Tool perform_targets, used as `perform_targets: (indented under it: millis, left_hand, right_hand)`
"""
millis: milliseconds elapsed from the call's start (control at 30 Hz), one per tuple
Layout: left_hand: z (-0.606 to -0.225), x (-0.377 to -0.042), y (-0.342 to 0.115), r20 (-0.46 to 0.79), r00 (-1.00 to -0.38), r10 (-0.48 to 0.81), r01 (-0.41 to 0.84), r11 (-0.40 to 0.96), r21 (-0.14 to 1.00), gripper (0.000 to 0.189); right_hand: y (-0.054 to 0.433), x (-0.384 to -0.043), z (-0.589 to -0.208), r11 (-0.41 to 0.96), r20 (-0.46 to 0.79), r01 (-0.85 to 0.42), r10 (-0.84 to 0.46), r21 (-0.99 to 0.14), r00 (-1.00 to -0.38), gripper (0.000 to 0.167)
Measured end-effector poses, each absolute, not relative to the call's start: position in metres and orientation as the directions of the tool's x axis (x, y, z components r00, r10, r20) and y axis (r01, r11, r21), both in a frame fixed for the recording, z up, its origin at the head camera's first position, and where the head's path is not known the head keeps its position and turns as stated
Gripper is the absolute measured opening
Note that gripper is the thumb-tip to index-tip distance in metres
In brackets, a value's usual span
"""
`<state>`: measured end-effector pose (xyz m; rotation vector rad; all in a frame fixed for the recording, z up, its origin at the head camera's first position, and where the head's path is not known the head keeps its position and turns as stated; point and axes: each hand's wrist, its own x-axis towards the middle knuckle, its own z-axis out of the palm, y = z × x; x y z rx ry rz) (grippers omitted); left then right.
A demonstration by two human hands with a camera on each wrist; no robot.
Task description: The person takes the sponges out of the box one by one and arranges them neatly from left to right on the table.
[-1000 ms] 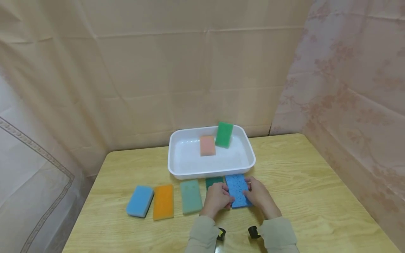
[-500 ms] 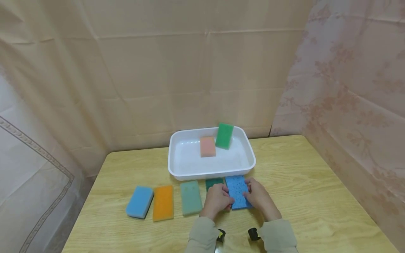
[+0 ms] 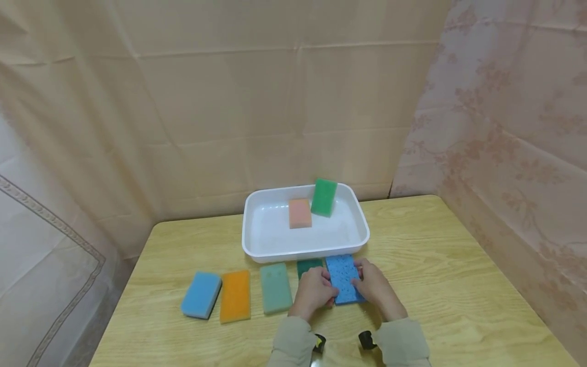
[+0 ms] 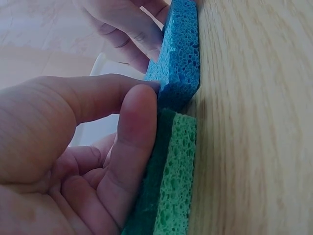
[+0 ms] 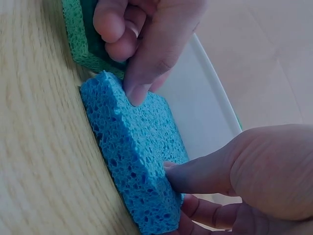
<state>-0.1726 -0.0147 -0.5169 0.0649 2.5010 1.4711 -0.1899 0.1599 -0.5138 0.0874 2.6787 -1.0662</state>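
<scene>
A blue porous sponge (image 3: pixel 343 278) lies on the table at the tray's near side, between the two hands. My right hand (image 3: pixel 376 286) pinches its right edge, thumb on the top face and fingers along the side, as the right wrist view shows. On the opposite edge, the thumb of my left hand (image 3: pixel 314 291) presses the top, with the forefinger tip at the sponge's corner. The left hand's other fingers are curled over a light green sponge with a dark green scouring layer (image 4: pixel 178 171), lying right beside the blue one and mostly covered in the head view.
A white tray (image 3: pixel 270 255) stands behind the hands. In it are a pink sponge (image 3: pixel 300 214) and a green one (image 3: pixel 324 198) leaning on the back rim. To the left lie a pale green sponge (image 3: pixel 276 288), an orange sponge (image 3: pixel 236 296) and a light blue sponge (image 3: pixel 202 294).
</scene>
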Motion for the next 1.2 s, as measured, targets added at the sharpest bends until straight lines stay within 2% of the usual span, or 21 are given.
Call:
perform_targets:
  millis: [233,500,667,900,1000,1200]
  left_hand:
    - [-0.515,-0.173,-0.016,-0.192,-0.965,0.179,-0.092,0.455,0.886,0.029]
    - [-0.510,-0.171,-0.019,-0.203,-0.959,0.196,-0.093,0.461,0.882,0.039]
    - [-0.504,-0.170,-0.023,-0.185,-0.958,0.220,-0.067,0.454,0.888,0.036]
    - [-0.494,-0.171,-0.029,-0.178,-0.954,0.240,-0.042,0.483,0.874,0.049]
    - [-0.489,-0.172,-0.031,-0.171,-0.948,0.269,-0.008,0.516,0.857,0.048]
    - [-0.475,-0.174,-0.038,-0.082,-0.936,0.343,0.140,0.575,0.806,0.043]
  right_hand:
    - [0.162,-0.190,-0.510,0.746,-0.245,0.115,-0.067,-0.656,-0.967,0.045]
    - [0.165,-0.187,-0.500,0.777,-0.246,0.095,-0.079,-0.622,-0.966,0.047]
    - [0.167,-0.181,-0.486,0.767,-0.218,0.051,-0.117,-0.639,-0.969,0.049]
    - [0.169,-0.176,-0.462,0.732,-0.158,-0.011,-0.162,-0.682,-0.974,0.048]
    - [0.169,-0.177,-0.456,0.729,-0.114,-0.059,-0.186,-0.682,-0.976,0.046]
    - [0.168,-0.182,-0.447,0.706,-0.062,-0.129,-0.238,-0.696,-0.969,0.041]
